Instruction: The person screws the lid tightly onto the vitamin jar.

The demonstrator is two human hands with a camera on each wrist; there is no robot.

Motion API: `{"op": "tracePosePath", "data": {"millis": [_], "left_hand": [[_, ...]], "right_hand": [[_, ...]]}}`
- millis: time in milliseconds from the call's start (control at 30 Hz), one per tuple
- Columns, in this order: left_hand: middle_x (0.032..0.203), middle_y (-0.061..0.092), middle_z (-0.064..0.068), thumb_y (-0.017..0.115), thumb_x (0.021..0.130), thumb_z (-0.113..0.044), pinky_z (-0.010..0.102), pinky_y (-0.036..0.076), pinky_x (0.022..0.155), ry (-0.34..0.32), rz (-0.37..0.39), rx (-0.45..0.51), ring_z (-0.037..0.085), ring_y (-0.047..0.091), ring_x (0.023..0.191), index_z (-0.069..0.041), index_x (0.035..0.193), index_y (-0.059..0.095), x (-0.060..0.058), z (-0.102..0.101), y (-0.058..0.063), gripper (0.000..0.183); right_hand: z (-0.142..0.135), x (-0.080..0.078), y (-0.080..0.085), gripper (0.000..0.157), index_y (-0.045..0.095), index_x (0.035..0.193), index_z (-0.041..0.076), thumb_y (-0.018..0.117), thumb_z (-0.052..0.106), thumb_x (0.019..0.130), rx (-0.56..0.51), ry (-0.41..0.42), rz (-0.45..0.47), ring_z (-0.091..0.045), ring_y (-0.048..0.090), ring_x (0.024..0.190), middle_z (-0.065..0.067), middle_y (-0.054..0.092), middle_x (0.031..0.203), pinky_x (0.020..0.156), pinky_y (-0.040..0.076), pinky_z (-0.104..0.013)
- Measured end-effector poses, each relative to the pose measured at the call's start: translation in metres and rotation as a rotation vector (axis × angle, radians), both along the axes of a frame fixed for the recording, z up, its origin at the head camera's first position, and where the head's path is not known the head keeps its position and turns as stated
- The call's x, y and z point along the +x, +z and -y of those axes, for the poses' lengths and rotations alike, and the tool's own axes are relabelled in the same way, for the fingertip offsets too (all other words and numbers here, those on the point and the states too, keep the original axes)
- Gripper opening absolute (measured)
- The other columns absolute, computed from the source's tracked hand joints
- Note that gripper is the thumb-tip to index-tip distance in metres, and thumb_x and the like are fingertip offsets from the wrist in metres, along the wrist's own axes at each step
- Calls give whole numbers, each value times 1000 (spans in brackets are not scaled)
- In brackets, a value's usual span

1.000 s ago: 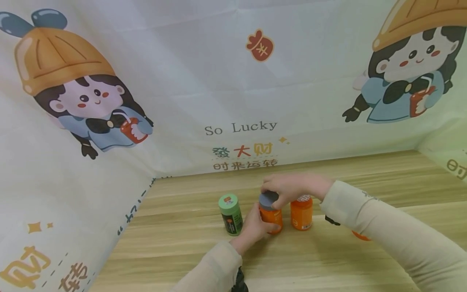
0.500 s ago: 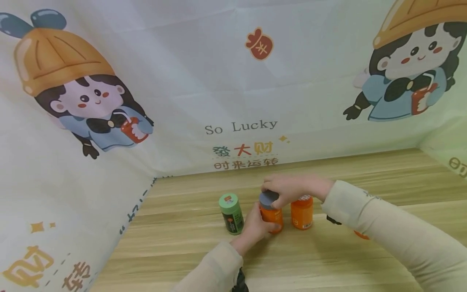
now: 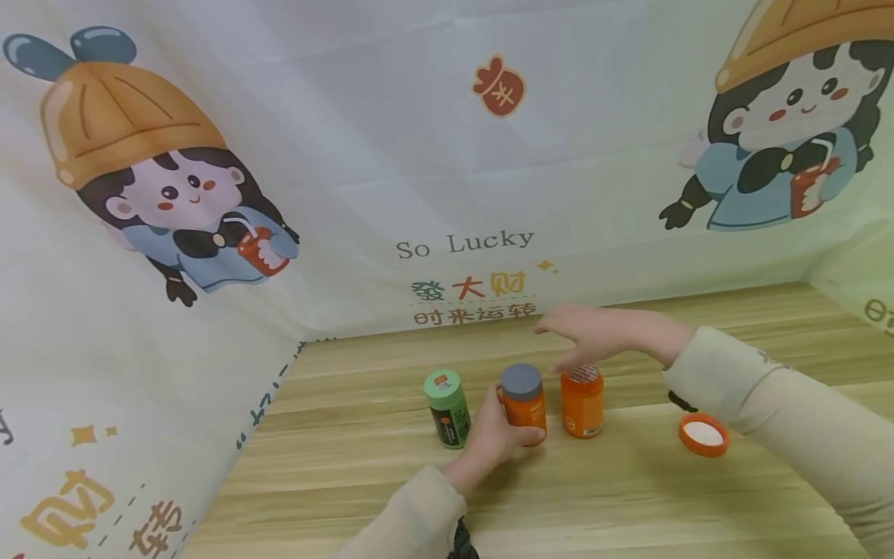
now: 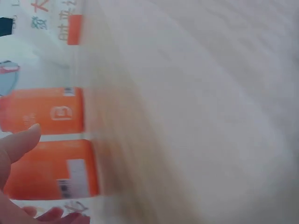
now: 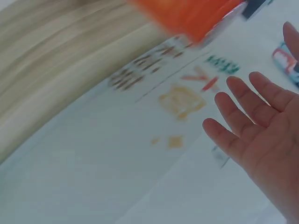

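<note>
**Capped orange bottle, held upright on wooden table**

Left hand (image 3: 497, 437) curled round small orange plastic bottle with grey screw cap (image 3: 524, 403), standing on light wooden table (image 3: 628, 497) between green bottle (image 3: 447, 408) and uncapped orange bottle (image 3: 582, 401). Right hand (image 3: 601, 335) spread flat above, holding nothing. Probably light, rigid, smooth-walled; best gripped round the body. Long axis vertical, cap uppermost.

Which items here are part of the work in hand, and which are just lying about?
In hand:
- grey-capped orange bottle, gripped by the left hand
- right hand, open, above the uncapped orange bottle

Lying about:
- green bottle
- orange cap, upside down on the table
</note>
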State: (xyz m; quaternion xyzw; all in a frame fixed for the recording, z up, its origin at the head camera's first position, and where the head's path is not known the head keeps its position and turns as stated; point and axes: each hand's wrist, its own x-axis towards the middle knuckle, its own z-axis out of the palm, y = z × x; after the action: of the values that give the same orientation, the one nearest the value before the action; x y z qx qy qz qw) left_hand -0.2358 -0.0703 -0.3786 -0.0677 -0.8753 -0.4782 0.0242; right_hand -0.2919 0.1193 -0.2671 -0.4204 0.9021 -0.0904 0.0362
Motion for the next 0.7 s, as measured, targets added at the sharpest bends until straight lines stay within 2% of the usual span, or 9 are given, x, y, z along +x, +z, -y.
{"op": "tracePosePath", "data": {"millis": [100,200,333,433,467,533,600,700], "left_hand": [[124,48,17,80,69,-13,47,40,95,9,-22,11,31,49,113,1,136,30,2,-2,9,84],[129,44,17,79,71,-15,47,40,95,18,-76,9,30,47,115,-2,138,28,6,-6,21,85],[135,40,15,75,74,-11,44,41,95,-3,-231,36,28,45,117,-5,138,30,11,-16,37,79],[138,36,13,72,76,-7,44,36,100,-69,-323,80,27,39,124,-6,137,31,17,-27,46,73],[140,35,13,71,77,-7,45,34,103,-91,-328,92,27,36,127,-6,137,30,20,-32,48,73],[142,32,11,69,78,-6,45,31,105,-119,-282,116,26,33,130,-8,139,28,24,-41,50,74],[144,29,10,69,79,-7,46,30,105,-113,-211,131,26,31,131,-10,142,23,27,-50,50,77],[147,23,12,70,78,-8,46,29,105,-92,-111,144,27,29,133,-10,144,16,29,-62,49,85]], "right_hand": [[-28,0,-1,59,47,126,-5,63,34,85,-21,-41,44,-40,42,119,-23,48,128,99,34,-52],[-57,3,-10,60,47,124,-6,64,35,84,-17,-75,74,-40,45,116,-22,50,125,96,37,-53],[-92,9,-26,63,46,124,-7,68,33,80,-11,-124,156,-41,47,113,-23,51,124,93,39,-53],[-115,15,-39,67,44,125,-9,71,29,77,-4,-150,256,-45,47,110,-25,49,124,89,41,-54],[-121,17,-43,67,43,125,-10,72,27,77,-2,-162,296,-46,47,110,-26,48,124,88,42,-54],[-132,22,-51,69,42,126,-12,72,24,76,4,-183,359,-49,47,108,-28,47,123,86,43,-54],[-140,27,-59,69,40,127,-12,71,22,75,17,-206,398,-49,47,107,-28,48,122,85,43,-54],[-147,34,-70,70,42,126,-11,73,22,73,37,-218,401,-45,51,103,-26,51,116,82,44,-51]]}}
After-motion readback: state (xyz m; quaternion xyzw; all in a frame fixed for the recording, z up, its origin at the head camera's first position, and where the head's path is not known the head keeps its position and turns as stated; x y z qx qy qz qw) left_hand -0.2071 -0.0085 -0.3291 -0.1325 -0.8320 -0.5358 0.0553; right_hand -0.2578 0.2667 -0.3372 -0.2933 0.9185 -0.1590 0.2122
